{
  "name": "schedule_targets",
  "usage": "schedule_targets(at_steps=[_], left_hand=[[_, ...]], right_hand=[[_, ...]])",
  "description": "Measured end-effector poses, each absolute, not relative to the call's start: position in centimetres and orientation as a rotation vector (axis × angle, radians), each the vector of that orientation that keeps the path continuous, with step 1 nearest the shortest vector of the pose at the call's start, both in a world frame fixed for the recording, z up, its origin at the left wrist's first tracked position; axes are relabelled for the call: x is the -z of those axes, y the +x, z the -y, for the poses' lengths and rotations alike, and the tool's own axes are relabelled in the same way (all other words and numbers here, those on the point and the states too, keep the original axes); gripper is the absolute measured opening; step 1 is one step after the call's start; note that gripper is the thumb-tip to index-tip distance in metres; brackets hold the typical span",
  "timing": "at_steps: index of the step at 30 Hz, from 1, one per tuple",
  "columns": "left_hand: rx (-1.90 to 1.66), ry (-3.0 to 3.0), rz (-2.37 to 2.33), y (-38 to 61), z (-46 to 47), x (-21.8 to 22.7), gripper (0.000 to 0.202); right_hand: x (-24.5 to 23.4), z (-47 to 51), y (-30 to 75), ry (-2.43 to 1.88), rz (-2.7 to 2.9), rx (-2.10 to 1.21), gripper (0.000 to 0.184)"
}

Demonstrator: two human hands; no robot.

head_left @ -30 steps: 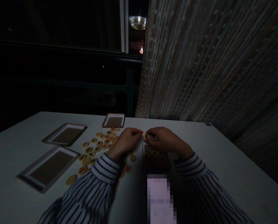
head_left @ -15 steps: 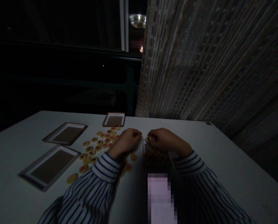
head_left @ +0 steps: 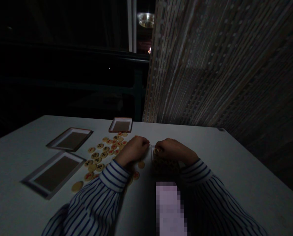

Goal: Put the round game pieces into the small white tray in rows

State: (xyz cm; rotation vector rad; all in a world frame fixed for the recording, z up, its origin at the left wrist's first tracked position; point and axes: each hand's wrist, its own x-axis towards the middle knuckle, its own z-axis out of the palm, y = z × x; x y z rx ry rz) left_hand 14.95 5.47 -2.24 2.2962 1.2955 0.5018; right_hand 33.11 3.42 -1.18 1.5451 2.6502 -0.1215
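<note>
Between the fingers of my right hand (head_left: 177,150) is a round Chinese chess piece (head_left: 156,151) with a dark character, held low over a small box (head_left: 165,168). Several pieces sit inside that box, dim in shadow. My left hand (head_left: 135,149) is closed just left of the box, its fingertips pressed together; whether anything is in them is hidden. Loose chess pieces (head_left: 104,155) with red or black characters, some blank side up, are scattered on the white table to the left of and under my left arm. A blank-faced piece (head_left: 141,164) lies beside the box.
Three shallow trays or lids stand on the left: a near one (head_left: 53,173), a middle one (head_left: 70,139) and a far one (head_left: 120,125). A pixelated pink rectangle (head_left: 171,209) shows at the front. A string curtain (head_left: 197,65) hangs behind the white table (head_left: 234,177).
My right hand has moved slightly down with the chess piece, bringing it lower over the box. My left hand stays almost in place.
</note>
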Motion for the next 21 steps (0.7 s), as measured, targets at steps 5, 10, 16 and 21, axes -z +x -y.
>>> schedule_targets(at_steps=[5, 10, 16, 21], left_hand=[[-0.479, 2.295, -1.32, 14.87, -5.34, 2.23, 0.028], [-0.478, 2.296, -1.312, 14.8, -5.26, 2.11, 0.028], [-0.48, 2.29, -1.321, 14.8, -5.19, 2.04, 0.029], [-0.473, 2.3, -1.318, 14.71, -5.23, 2.16, 0.029]], right_hand=[[1.57, -3.56, 32.8, 1.526, -2.627, 0.139, 0.027], [1.96, -3.72, 32.74, 1.477, -2.674, 0.135, 0.025], [1.91, -3.68, 32.55, 1.48, -2.656, 0.174, 0.026], [2.11, -3.86, 32.65, 1.473, -2.651, 0.167, 0.026]])
